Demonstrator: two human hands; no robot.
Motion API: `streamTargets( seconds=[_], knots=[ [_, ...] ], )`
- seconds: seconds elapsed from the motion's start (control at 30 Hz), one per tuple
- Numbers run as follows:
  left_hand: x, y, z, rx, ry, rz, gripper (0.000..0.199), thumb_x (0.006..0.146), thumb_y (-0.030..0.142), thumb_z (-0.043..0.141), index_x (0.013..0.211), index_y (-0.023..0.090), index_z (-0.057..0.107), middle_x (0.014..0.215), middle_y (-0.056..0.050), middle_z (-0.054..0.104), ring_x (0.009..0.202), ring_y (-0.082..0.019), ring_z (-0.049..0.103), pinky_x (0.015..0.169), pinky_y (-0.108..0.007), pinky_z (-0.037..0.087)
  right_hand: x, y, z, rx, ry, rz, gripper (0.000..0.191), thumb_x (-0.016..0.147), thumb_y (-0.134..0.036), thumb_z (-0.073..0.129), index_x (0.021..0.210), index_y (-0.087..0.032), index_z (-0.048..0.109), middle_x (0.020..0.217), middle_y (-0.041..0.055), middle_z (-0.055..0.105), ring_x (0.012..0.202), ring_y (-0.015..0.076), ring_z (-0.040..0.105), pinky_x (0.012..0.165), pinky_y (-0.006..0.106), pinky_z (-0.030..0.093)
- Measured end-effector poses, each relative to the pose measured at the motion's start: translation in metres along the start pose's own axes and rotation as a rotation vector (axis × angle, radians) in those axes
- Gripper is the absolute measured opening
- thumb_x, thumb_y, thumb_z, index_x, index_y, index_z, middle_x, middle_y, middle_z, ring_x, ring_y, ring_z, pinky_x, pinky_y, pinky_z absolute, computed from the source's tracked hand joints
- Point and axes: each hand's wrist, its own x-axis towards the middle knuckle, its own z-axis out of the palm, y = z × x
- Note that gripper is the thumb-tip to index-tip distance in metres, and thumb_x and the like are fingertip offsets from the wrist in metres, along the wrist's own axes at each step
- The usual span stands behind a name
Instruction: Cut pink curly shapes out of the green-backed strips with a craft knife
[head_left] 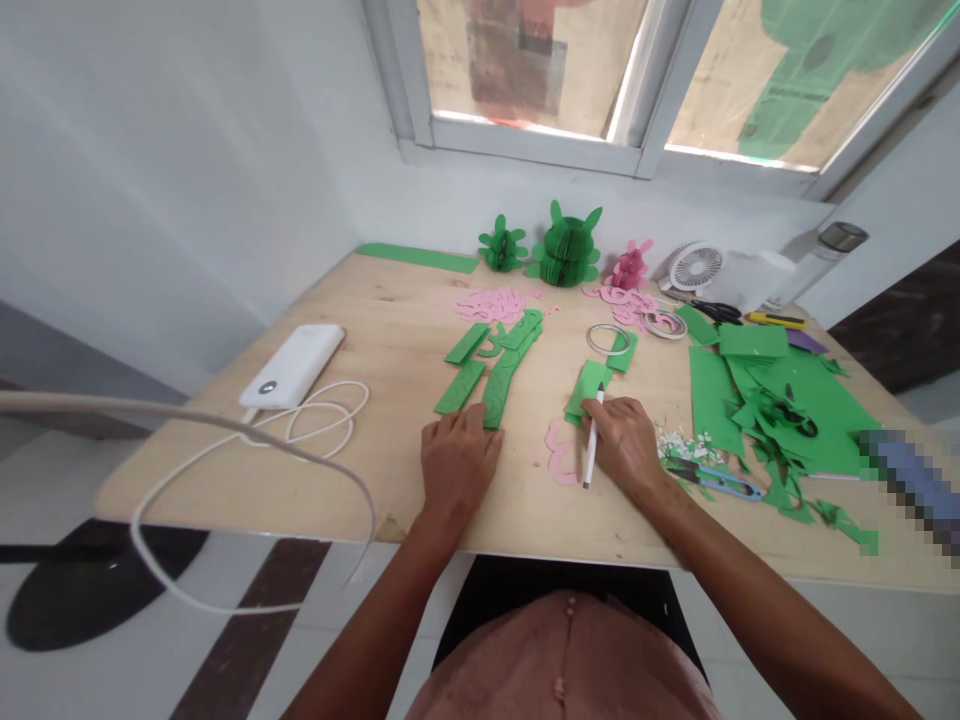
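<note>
My right hand is closed around a white pen with a dark end, beside and partly over a small green paper rectangle. Resting palm-down on the table, my left hand touches the lower end of a long green paper strip with drawn outlines; its fingers hold nothing that I can see. Two short green paper pieces, one a marked rectangle, lie just beyond that hand. Between my hands is a wavy pink paper cutout.
Blue-handled snips, paper scraps and green sheets crowd the right. Tape rolls, pink cutouts and green honeycomb paper figures are farther back. A white power bank trails a cable at left.
</note>
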Motion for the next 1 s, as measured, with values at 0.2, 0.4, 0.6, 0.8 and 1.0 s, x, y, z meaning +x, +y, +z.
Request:
streamTargets(
  seconds=[0.2,0.4,0.6,0.8,1.0],
  knots=[
    [0.0079,-0.0005,0.0017,0.011,0.008,-0.026,0.027,0.085,0.028,0.054,0.11,0.017,0.058,0.092,-0.012,0.071,0.092,-0.03,0.063,0.08,-0.04,0.043,-0.0007,0.0016,0.0057,0.019,0.045,0.005,0.014,0.087,-0.013,0.052,0.091,-0.018,0.065,0.074,0.0065,0.069,0.073,0.0198,0.06,0.078,0.031,0.034],
    [0.0065,-0.0007,0.0037,-0.008,0.046,-0.042,0.024,0.087,0.028,0.051,0.106,0.016,0.061,0.088,-0.012,0.071,0.09,-0.031,0.063,0.078,-0.04,0.044,-0.0022,0.0031,0.0082,0.044,0.072,0.006,0.015,0.089,-0.014,0.051,0.092,-0.018,0.065,0.075,0.006,0.069,0.072,0.0189,0.06,0.077,0.03,0.034],
    [0.0043,-0.0027,0.0056,-0.033,0.104,-0.048,0.021,0.091,0.026,0.045,0.095,0.019,0.065,0.084,-0.01,0.07,0.087,-0.027,0.064,0.075,-0.036,0.045,-0.0033,0.0039,0.0102,0.058,0.095,0.018,0.017,0.09,-0.012,0.049,0.091,-0.018,0.066,0.073,0.0056,0.069,0.07,0.0181,0.059,0.077,0.03,0.035],
    [0.0027,-0.004,0.0054,-0.056,0.129,-0.038,0.024,0.091,0.024,0.042,0.091,0.018,0.066,0.085,-0.011,0.071,0.084,-0.027,0.064,0.075,-0.036,0.047,-0.0038,0.0034,0.0082,0.068,0.099,0.032,0.017,0.09,-0.014,0.05,0.091,-0.019,0.066,0.073,0.0057,0.069,0.07,0.0184,0.059,0.075,0.029,0.035],
    [0.0015,-0.0042,0.0049,-0.067,0.142,-0.031,0.026,0.091,0.023,0.041,0.088,0.019,0.066,0.082,-0.01,0.07,0.083,-0.027,0.064,0.074,-0.037,0.047,-0.0044,0.0026,0.0075,0.067,0.107,0.042,0.018,0.09,-0.014,0.049,0.092,-0.018,0.067,0.07,0.0057,0.068,0.068,0.0186,0.059,0.075,0.03,0.035]
  ],
)
